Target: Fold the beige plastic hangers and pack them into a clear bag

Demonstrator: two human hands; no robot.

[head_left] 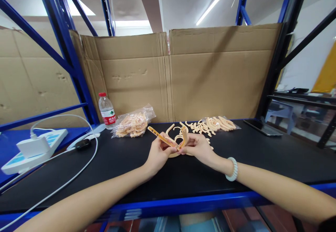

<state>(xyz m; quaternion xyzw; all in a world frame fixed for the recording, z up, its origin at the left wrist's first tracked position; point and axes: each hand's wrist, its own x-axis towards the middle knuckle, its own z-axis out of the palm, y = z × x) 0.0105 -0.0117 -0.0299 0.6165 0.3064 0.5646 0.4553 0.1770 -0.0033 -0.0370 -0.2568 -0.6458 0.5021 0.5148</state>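
Left hand, right hand: fingers closed, pinching holed plastic strip. Looks light, thin, bendy, probably slick; best held near the ends.

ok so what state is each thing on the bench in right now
left hand: shut on peach plastic strap with holes
right hand: shut on curved peach plastic piece
clear plastic water bottle with red cap: upright, capped
clear bag of peach parts: lying down, full
dark flat phone: lying flat, screen dark

Illegible characters on bottle label
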